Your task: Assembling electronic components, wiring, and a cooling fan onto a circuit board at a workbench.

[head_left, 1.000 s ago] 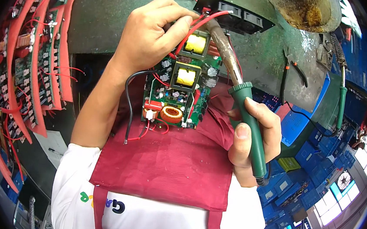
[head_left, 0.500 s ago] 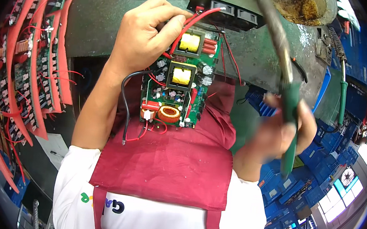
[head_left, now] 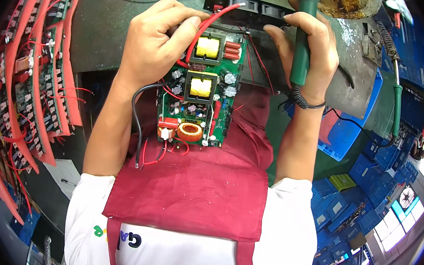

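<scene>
My left hand (head_left: 151, 44) is closed in a pinch on thick red wires (head_left: 218, 14) at the upper left of a green circuit board (head_left: 199, 112). The board carries two yellow-wound transformers, capacitors and a copper ring coil. Just beyond the board's far edge is a black panel (head_left: 257, 10) with two square sockets. A green-handled soldering iron (head_left: 301, 54) lies in my right hand (head_left: 322, 54), its tip out of view. The right thumb and forefinger are apart, close to the panel's right end; whether they touch it is unclear.
Red racks (head_left: 59, 63) of similar boards stand at the left. A second soldering iron (head_left: 396, 111) hangs at the right, near a blue tray (head_left: 342, 139). A brown-stained dish (head_left: 352, 4) sits at the far right of the bench. A black wire (head_left: 135, 110) dangles left of the board.
My right hand, with the soldering iron, has moved up and inward to the black panel's right end. The left hand, board and panel have shifted slightly left.
</scene>
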A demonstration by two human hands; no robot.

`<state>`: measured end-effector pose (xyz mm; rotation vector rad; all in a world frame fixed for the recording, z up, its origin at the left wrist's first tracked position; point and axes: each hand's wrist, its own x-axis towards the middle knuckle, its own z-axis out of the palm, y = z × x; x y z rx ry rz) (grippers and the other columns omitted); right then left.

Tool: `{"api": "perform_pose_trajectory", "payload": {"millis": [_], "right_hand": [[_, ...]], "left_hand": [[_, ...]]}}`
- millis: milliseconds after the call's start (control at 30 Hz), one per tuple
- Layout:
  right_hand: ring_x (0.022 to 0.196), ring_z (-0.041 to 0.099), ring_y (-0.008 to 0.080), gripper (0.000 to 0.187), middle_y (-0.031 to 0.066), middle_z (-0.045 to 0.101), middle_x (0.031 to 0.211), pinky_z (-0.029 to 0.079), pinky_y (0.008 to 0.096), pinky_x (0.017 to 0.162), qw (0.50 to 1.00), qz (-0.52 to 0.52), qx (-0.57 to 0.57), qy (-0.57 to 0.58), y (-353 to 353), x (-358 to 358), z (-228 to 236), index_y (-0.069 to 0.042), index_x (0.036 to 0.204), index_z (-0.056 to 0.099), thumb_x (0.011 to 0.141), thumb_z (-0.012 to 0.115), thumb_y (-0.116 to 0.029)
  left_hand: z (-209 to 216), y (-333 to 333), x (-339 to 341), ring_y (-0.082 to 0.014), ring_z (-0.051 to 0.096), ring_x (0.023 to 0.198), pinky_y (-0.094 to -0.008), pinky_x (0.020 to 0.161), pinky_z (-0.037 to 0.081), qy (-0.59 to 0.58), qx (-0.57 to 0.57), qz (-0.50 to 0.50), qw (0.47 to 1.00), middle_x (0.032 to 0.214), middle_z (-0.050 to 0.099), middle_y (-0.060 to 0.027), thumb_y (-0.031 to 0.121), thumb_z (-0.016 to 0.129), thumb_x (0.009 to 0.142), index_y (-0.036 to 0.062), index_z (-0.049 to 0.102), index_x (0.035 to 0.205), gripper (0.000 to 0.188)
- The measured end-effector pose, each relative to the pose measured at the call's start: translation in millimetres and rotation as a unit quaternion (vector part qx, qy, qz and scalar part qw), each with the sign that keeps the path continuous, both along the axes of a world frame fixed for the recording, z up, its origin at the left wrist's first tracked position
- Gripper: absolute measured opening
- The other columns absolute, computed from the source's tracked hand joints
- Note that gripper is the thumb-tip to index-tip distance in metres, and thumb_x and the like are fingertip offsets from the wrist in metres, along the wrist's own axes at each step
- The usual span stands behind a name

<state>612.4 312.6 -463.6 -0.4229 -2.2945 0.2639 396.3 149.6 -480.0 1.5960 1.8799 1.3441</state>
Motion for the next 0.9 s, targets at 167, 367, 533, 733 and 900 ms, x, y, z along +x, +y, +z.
{"api": "perform_pose_trajectory", "payload": {"millis": [167,367,533,733,900], "right_hand": [[0.096,0.074,0.0260,0.047,0.0151,0.077,0.114,0.058,0.0348,0.085,0.992,-0.041,-0.096,0.076,-9.4,-6.4,-15.3,-0.007,0.111,0.067,0.073,0.095,-0.008],[0.106,0.071,0.0352,0.044,0.0169,0.067,0.104,0.056,0.0405,0.088,0.988,-0.069,-0.133,0.029,-13.0,-16.2,5.2,-0.004,0.110,0.062,0.077,0.091,-0.006],[0.098,0.071,0.0336,0.043,0.0170,0.067,0.104,0.056,0.0396,0.085,0.986,-0.067,-0.142,0.060,-11.5,-20.1,3.6,-0.003,0.109,0.062,0.076,0.091,-0.005],[0.093,0.070,0.0324,0.042,0.0172,0.068,0.103,0.056,0.0386,0.084,0.986,-0.057,-0.142,0.070,-9.4,-20.0,2.5,-0.003,0.108,0.063,0.076,0.091,-0.005],[0.093,0.070,0.0320,0.042,0.0168,0.069,0.103,0.056,0.0380,0.083,0.986,-0.060,-0.135,0.074,-7.2,-16.6,-2.7,-0.003,0.108,0.064,0.076,0.091,-0.006]], "left_hand": [[-2.5,0.0,-0.1,-0.0169,0.063,0.072,-0.0304,0.065,0.048,-0.011,-0.001,0.002,1.000,0.081,0.066,-0.0079,0.008,0.066,0.096,0.0019,0.080,0.107,0.018],[-3.6,-0.4,-0.4,-0.0167,0.062,0.071,-0.0302,0.065,0.048,-0.013,0.000,0.006,1.000,0.080,0.066,-0.0077,0.008,0.066,0.096,0.0015,0.079,0.107,0.018],[-3.3,1.9,0.4,-0.0162,0.062,0.072,-0.0299,0.065,0.049,-0.015,0.002,-0.002,1.000,0.081,0.066,-0.0074,0.008,0.066,0.096,0.0012,0.079,0.107,0.018],[-4.9,2.5,0.6,-0.0157,0.063,0.072,-0.0296,0.065,0.049,-0.016,-0.001,0.003,1.000,0.080,0.065,-0.0073,0.009,0.066,0.096,0.0011,0.080,0.106,0.019],[-6.4,3.9,1.6,-0.0153,0.062,0.071,-0.0292,0.065,0.048,-0.019,-0.004,0.001,1.000,0.081,0.065,-0.0073,0.009,0.067,0.096,0.0013,0.080,0.107,0.019]]}}
